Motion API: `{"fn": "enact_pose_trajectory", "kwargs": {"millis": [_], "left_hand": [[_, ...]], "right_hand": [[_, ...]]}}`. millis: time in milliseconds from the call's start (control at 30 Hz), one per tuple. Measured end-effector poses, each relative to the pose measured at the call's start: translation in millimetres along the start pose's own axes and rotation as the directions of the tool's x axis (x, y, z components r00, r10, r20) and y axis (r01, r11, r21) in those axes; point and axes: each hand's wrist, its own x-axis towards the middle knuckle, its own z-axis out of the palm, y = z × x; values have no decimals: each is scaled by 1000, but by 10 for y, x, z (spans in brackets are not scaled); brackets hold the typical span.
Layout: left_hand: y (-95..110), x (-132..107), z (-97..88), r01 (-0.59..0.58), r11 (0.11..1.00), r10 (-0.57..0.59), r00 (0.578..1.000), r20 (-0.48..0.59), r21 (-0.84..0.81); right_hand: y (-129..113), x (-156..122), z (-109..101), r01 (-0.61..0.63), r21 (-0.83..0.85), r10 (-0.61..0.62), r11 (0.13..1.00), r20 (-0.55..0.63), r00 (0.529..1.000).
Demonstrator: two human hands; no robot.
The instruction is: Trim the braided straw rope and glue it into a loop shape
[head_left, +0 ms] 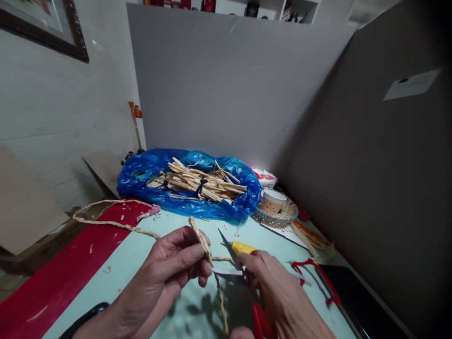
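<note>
My left hand [176, 263] pinches a twisted straw rope [201, 238] between thumb and fingers, holding its end upright. The rope trails left across the table and another strand hangs down below the hand. My right hand [282, 296] grips scissors [231, 263] with a yellow and red handle; the open blades sit right beside the rope, just under my left fingers.
A blue plastic bag [141, 176] holding a tied bundle of straw strips [201, 181] lies at the back. A paper cup [272, 201] stands on a woven mat. Red cord [318, 275] lies to the right. Grey partition walls [229, 84] enclose the pale green table [137, 263].
</note>
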Motion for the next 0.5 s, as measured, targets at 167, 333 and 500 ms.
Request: {"fn": "enact_pose_trajectory", "kwargs": {"millis": [167,333,500], "left_hand": [[-34,-49,13,21,1000,-22,1000,-22,-11],[-68,-64,24,67,998,-67,998,5,18],[-101,-59,59,68,997,-67,998,-12,48]], "right_hand": [[17,-3,202,-1,-148,8,989,46,999],[6,-13,264,17,-178,-5,984,71,997],[41,-21,216,96,-126,-85,987,92,992]]}}
